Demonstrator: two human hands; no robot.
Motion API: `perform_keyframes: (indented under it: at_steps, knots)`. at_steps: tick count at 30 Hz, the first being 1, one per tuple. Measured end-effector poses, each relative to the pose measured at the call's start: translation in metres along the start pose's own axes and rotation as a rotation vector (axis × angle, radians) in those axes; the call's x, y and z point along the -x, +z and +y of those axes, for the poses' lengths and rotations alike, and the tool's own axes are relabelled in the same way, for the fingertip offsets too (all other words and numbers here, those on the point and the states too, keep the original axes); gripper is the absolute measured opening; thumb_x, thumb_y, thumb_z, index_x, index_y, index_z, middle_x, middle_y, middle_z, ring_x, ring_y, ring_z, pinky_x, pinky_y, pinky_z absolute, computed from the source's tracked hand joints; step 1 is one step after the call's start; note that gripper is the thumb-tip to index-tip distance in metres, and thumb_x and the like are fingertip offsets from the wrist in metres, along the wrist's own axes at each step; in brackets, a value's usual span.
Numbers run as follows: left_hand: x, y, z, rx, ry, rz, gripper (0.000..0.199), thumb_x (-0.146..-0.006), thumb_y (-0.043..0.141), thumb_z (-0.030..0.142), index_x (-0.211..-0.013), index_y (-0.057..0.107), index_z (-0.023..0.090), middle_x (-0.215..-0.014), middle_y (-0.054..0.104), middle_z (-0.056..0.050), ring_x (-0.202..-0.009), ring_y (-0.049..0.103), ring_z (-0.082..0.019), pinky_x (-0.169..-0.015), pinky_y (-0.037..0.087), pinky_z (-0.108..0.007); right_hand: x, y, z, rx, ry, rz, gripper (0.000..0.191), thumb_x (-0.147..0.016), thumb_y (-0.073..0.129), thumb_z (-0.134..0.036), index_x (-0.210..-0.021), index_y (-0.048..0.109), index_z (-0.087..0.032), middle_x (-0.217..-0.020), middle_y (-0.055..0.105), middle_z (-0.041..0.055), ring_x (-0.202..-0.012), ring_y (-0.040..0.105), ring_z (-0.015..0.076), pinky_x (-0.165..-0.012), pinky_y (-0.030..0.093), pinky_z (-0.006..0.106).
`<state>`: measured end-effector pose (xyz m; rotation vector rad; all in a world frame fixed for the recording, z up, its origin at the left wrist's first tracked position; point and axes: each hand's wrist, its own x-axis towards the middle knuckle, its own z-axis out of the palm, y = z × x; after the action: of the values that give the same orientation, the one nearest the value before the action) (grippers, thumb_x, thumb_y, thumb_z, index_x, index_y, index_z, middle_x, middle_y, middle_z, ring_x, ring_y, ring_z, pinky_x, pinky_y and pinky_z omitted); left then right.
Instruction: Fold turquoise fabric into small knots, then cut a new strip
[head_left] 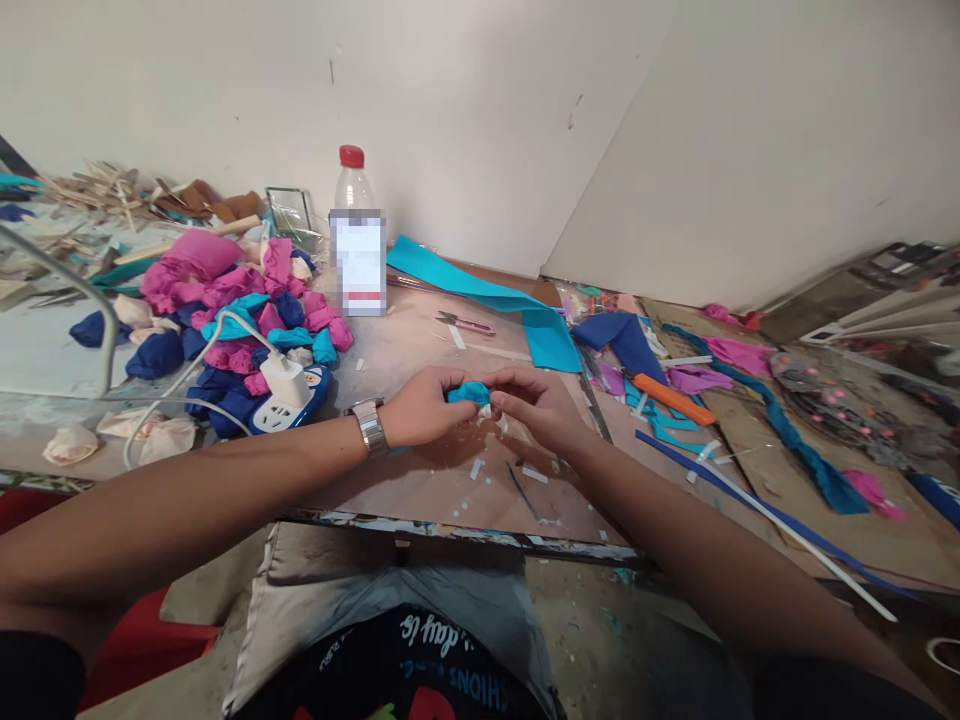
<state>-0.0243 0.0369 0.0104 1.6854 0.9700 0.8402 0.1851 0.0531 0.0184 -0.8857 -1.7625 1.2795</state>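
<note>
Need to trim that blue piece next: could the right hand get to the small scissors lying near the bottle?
Probably yes: the right hand lies close to the scissors, with only bare tabletop between, though it now pinches the blue piece.

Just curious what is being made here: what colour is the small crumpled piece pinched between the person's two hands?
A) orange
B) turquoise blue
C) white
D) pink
B: the small crumpled turquoise-blue piece of material sits between the left hand and the right hand, pinched by the fingers of both.
</note>
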Motion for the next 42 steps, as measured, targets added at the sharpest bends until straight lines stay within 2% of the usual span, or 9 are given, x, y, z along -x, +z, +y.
perform_keyframes:
  at_steps: [5, 12, 21, 25, 30, 33, 37, 42]
  knots:
    - [0.001, 0.001, 0.0, -0.018, -0.033, -0.015, 0.02, -0.08, 0.061, 0.034, -0.079, 0.067, 0.016, -0.068, 0.06, 0.003, -0.065, 0.049, -0.012, -0.063, 0.037, -0.026, -0.002, 0.0, 0.003, 0.058, 0.007, 0.04, 0.034, -0.074, 0.09, -0.05, -0.084, 0.077, -0.019, -0.076, 0.075, 0.0025, -0.061, 0.064, 0.014, -0.061, 0.054, 0.029]
    - [-0.001, -0.001, 0.0, -0.071, -0.009, -0.023, 0.023, -0.08, 0.059, 0.038, -0.077, 0.065, 0.016, -0.07, 0.059, 0.002, -0.068, 0.05, -0.013, -0.063, 0.036, -0.026, -0.002, 0.002, 0.002, 0.106, -0.007, 0.052, 0.033, -0.074, 0.09, -0.049, -0.081, 0.075, -0.019, -0.075, 0.075, 0.0027, -0.066, 0.065, 0.0154, -0.064, 0.053, 0.03]
    - [0.004, 0.001, 0.003, -0.211, 0.124, 0.027, 0.017, -0.085, 0.058, 0.031, -0.077, 0.064, 0.017, -0.069, 0.057, 0.004, -0.067, 0.048, -0.012, -0.064, 0.035, -0.026, 0.002, 0.004, 0.003, 0.374, -0.175, 0.161, 0.027, -0.082, 0.082, -0.045, -0.075, 0.072, -0.021, -0.074, 0.071, 0.0033, -0.07, 0.063, 0.0172, -0.067, 0.049, 0.033]
    - [0.002, -0.001, 0.003, -0.126, 0.061, 0.003, 0.016, -0.084, 0.06, 0.03, -0.078, 0.066, 0.017, -0.068, 0.06, 0.003, -0.067, 0.051, -0.012, -0.064, 0.037, -0.025, 0.001, 0.003, -0.002, 0.451, -0.287, 0.127, 0.024, -0.087, 0.079, -0.043, -0.076, 0.073, -0.023, -0.077, 0.072, 0.0046, -0.073, 0.065, 0.0187, -0.069, 0.052, 0.034]
    - [-0.002, -0.001, -0.001, 0.085, -0.05, -0.04, 0.014, -0.08, 0.063, 0.028, -0.077, 0.068, 0.016, -0.067, 0.066, 0.001, -0.064, 0.06, -0.013, -0.063, 0.044, -0.024, -0.001, -0.004, -0.003, 0.505, -0.392, 0.03, 0.011, -0.092, 0.075, -0.033, -0.089, 0.081, -0.025, -0.086, 0.076, 0.0062, -0.077, 0.069, 0.019, -0.072, 0.055, 0.034]
    - [-0.004, -0.001, -0.002, 0.186, -0.071, -0.039, 0.014, -0.079, 0.065, 0.029, -0.078, 0.067, 0.015, -0.07, 0.067, 0.0, -0.065, 0.061, -0.012, -0.065, 0.047, -0.024, -0.001, -0.005, -0.005, 0.54, -0.433, -0.002, 0.011, -0.093, 0.072, -0.028, -0.096, 0.082, -0.025, -0.092, 0.078, 0.0075, -0.08, 0.071, 0.0195, -0.075, 0.056, 0.035]
    - [-0.005, -0.002, -0.001, 0.228, -0.067, -0.05, 0.017, -0.079, 0.067, 0.031, -0.08, 0.067, 0.014, -0.074, 0.067, -0.001, -0.065, 0.06, -0.012, -0.066, 0.049, -0.025, -0.001, -0.007, -0.008, 0.569, -0.467, -0.021, 0.015, -0.091, 0.069, -0.024, -0.097, 0.083, -0.026, -0.094, 0.078, 0.0076, -0.081, 0.071, 0.0192, -0.076, 0.058, 0.034]
    - [-0.003, -0.001, 0.001, 0.223, -0.055, -0.07, 0.021, -0.081, 0.068, 0.035, -0.081, 0.067, 0.015, -0.07, 0.065, 0.0, -0.064, 0.058, -0.012, -0.065, 0.047, -0.025, 0.0, -0.008, -0.01, 0.532, -0.426, -0.037, 0.013, -0.087, 0.07, -0.022, -0.09, 0.082, -0.025, -0.092, 0.077, 0.0073, -0.081, 0.071, 0.0195, -0.076, 0.057, 0.034]
